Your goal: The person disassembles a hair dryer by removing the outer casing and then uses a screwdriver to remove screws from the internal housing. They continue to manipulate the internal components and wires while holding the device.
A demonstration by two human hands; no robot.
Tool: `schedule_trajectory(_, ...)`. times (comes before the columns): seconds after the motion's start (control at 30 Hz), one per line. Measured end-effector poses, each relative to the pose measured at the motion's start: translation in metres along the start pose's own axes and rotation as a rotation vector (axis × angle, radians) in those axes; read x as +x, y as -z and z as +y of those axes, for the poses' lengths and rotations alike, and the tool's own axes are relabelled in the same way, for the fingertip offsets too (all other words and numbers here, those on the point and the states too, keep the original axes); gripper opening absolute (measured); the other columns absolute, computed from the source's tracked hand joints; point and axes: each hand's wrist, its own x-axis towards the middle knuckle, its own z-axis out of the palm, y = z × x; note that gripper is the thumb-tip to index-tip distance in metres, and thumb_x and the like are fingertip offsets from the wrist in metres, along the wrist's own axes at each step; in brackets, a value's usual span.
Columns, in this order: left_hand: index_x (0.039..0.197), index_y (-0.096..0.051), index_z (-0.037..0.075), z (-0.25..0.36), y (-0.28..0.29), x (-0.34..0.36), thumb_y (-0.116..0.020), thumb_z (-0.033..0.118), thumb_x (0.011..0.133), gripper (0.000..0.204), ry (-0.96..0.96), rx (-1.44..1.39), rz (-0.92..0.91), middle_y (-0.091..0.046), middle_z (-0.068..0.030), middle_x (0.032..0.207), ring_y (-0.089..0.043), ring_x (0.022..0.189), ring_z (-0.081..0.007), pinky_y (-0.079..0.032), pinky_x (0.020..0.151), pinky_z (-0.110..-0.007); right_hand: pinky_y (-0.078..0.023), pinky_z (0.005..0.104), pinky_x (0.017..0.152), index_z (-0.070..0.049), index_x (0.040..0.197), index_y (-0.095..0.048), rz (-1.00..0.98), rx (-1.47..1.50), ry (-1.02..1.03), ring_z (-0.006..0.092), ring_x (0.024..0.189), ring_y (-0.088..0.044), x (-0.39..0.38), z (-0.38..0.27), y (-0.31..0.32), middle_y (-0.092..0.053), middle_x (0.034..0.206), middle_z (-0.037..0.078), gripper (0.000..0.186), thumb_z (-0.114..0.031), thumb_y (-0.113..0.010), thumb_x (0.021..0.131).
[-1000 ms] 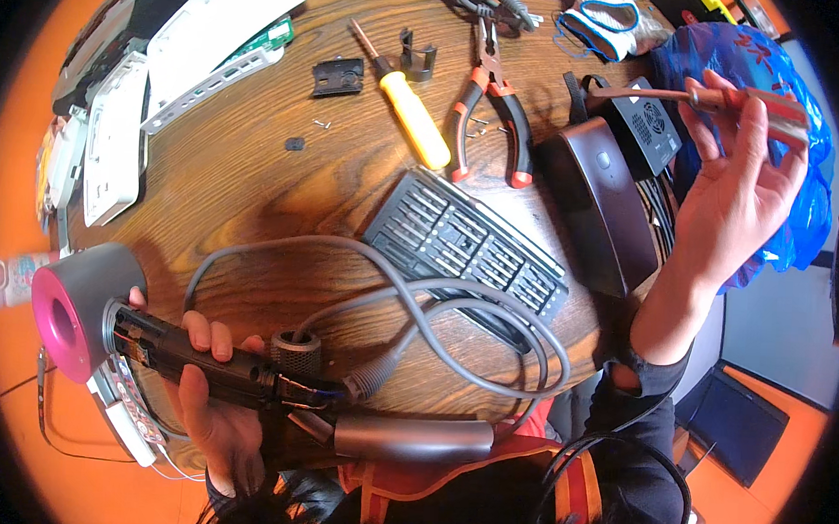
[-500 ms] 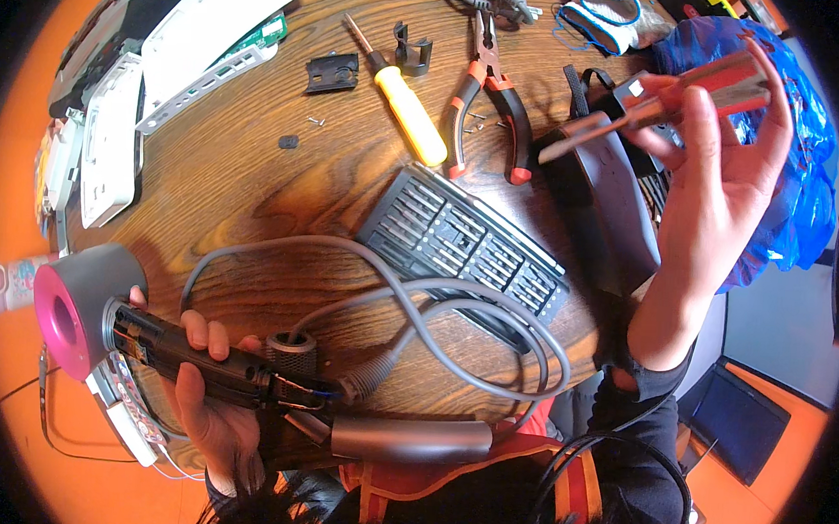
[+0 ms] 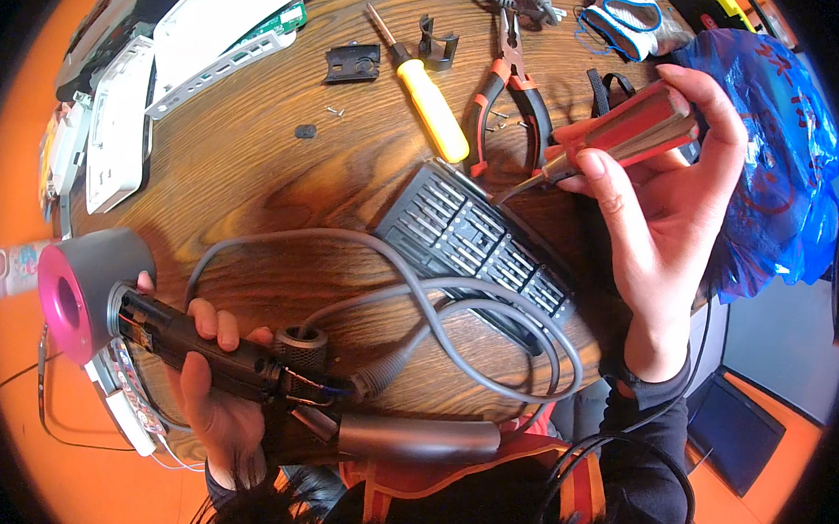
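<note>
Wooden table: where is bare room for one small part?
Bare wood lies below the small black piece, between the white casing and bit case, above the grey cable. Crowded: between pliers and blue bag, around the right hand.

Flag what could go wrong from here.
Thin exposed wires on the grey-and-pink hair dryer in the left hand could snag. The thick grey cable looped across the black rectangular bit case might drag it if pulled. Small loose silver screws on the brown wooden table could roll away.
</note>
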Motion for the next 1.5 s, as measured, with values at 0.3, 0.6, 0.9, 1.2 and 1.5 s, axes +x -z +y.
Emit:
schedule_trajectory(0.3, 0.139, -0.004, 0.021, 0.000, 0.000, 0.000, -0.058, 0.017, 0.081, 0.079, 0.010, -0.006, -0.021, -0.036, -0.0046, 0.093, -0.043, 0.081, -0.0135, -0.048, 0.080, -0.041, -0.053, 0.0282, 0.063, -0.008, 0.125, -0.023, -0.024, -0.092, -0.104, 0.0265, 0.081, -0.063, -0.001, 0.000, 0.004, -0.059, 0.090, 0.020, 0.054, -0.002, -0.055, 0.082)
schedule_trajectory(0.6, 0.138, -0.006, 0.022, 0.000, -0.003, 0.001, -0.058, 0.015, 0.081, 0.077, 0.035, -0.023, -0.013, -0.038, -0.0050, 0.093, -0.044, 0.083, -0.0141, -0.048, 0.080, -0.041, -0.051, 0.0248, 0.058, -0.006, 0.126, -0.025, -0.025, -0.163, -0.080, 0.0245, 0.076, -0.063, 0.008, -0.006, 0.022, -0.060, 0.087, 0.022, 0.054, -0.004, -0.055, 0.082)
schedule_trajectory(0.9, 0.136, -0.014, 0.024, -0.004, 0.001, 0.006, -0.057, 0.008, 0.080, 0.072, 0.031, -0.095, -0.019, -0.043, -0.0054, 0.095, -0.047, 0.085, -0.0160, -0.046, 0.081, -0.044, -0.055, 0.0339, 0.066, -0.013, 0.123, -0.026, 0.299, 0.009, 0.061, 0.0232, 0.081, -0.062, 0.018, 0.003, 0.026, -0.058, 0.095, 0.017, 0.048, 0.001, -0.051, 0.085)
schedule_trajectory(1.2, 0.134, -0.011, 0.022, -0.007, 0.006, 0.015, -0.054, -0.001, 0.079, 0.074, -0.012, -0.216, -0.124, -0.050, -0.0110, 0.094, -0.054, 0.086, -0.0213, -0.049, 0.079, -0.049, -0.047, 0.0230, 0.064, -0.007, 0.129, -0.029, -0.153, -0.272, 0.049, 0.0151, 0.079, -0.058, 0.015, -0.024, 0.000, -0.058, 0.096, 0.014, 0.057, 0.004, -0.056, 0.080)
schedule_trajectory(1.5, 0.134, -0.009, 0.013, 0.004, 0.017, 0.019, -0.053, 0.002, 0.081, 0.070, -0.074, -0.212, -0.125, -0.050, -0.0110, 0.092, -0.054, 0.086, -0.0207, -0.050, 0.078, -0.047, -0.044, 0.0253, 0.063, -0.011, 0.119, -0.051, -0.738, -0.669, -0.009, 0.0139, 0.067, -0.052, -0.004, -0.013, -0.016, -0.060, 0.094, 0.011, 0.054, 0.006, -0.061, 0.069)
